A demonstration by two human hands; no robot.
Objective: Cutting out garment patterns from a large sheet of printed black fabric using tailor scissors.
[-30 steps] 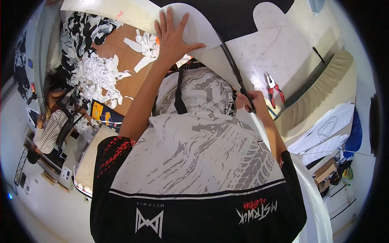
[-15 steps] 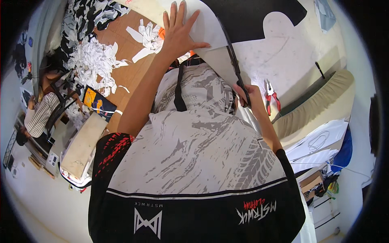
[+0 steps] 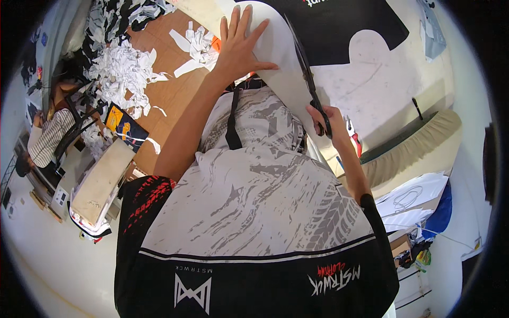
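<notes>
My left hand point(image 3: 244, 45) lies flat with its fingers spread on a white sheet point(image 3: 278, 45) at the table's near edge, its thumb pointing right. To the right, my right hand point(image 3: 331, 124) is wrapped round the handles of long black scissors point(image 3: 313, 90). Their blades point away from me, along the sheet's curved right edge. Beyond the blades lies a black cloth piece point(image 3: 339, 26) with a pale rounded notch. Red-handled pliers point(image 3: 356, 143) rest just right of my right hand, partly hidden by it.
White scraps point(image 3: 124, 74) heap on the brown floor at left. A person point(image 3: 53, 132) in a striped top sits farther left. At right are a long cushioned board with a beige gathered cover point(image 3: 413, 148), a black pen-like stick point(image 3: 418, 108) and white sheets point(image 3: 413, 196).
My right hand and the scissors have shifted slightly right, and the hand now covers part of the pliers. My left hand stays spread on the sheet. The whole view has shifted a little.
</notes>
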